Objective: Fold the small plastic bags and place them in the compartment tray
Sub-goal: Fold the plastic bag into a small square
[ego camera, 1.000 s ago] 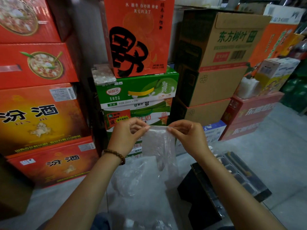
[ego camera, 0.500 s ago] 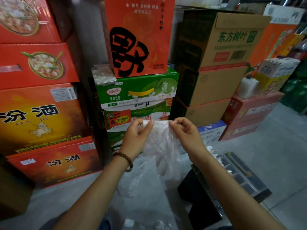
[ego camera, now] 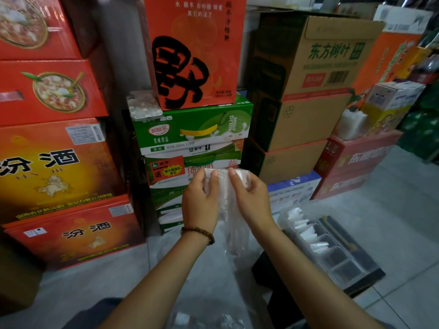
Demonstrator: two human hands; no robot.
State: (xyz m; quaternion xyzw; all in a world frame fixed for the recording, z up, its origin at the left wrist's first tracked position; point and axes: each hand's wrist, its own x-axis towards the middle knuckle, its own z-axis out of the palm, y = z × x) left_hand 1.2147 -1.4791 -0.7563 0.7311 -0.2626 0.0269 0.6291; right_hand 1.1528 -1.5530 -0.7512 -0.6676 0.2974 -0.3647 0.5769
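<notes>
As plastic bag (ego camera: 225,195) hangs, left hand (ego camera: 200,201), right hand (ego camera: 252,198); grips pinching it

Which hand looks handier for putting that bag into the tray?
Probably the right hand: the tray sits low on that side, beside the right forearm. The left hand would have to cross over. Both pinch the bag now.

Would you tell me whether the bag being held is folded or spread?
Partly folded: the bag is gathered into a narrow strip between the left hand and right hand, lower end hanging loose.
</notes>
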